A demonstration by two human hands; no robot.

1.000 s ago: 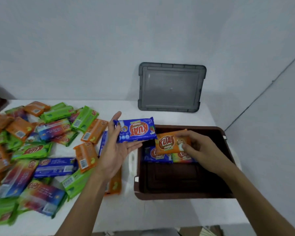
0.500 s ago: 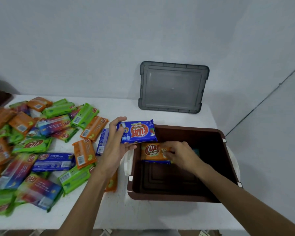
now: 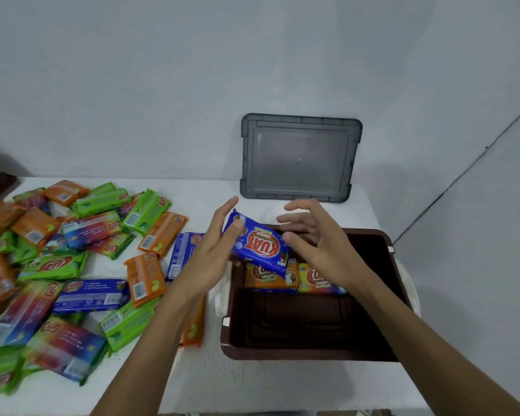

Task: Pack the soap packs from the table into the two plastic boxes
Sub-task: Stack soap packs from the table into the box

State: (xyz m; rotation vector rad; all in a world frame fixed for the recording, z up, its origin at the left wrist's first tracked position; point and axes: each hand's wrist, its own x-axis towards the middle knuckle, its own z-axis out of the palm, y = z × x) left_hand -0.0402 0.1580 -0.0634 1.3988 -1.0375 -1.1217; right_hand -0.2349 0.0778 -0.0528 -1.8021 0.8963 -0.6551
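A blue soap pack (image 3: 257, 246) is held over a brown box (image 3: 309, 354) by the left hand (image 3: 210, 256), with the right hand (image 3: 318, 244) spread beside it.
The blue soap pack is pinched between thumb and fingers and tilted above the box's far left corner; whether the right hand touches it cannot be told. An orange pack (image 3: 267, 277) and a multicoloured pack (image 3: 315, 280) are laid side by side along the far wall inside the box. Many loose soap packs (image 3: 72, 265) are scattered on the white desk (image 3: 222, 382) to the left. A grey lid (image 3: 300, 159) is leaned against the wall behind.
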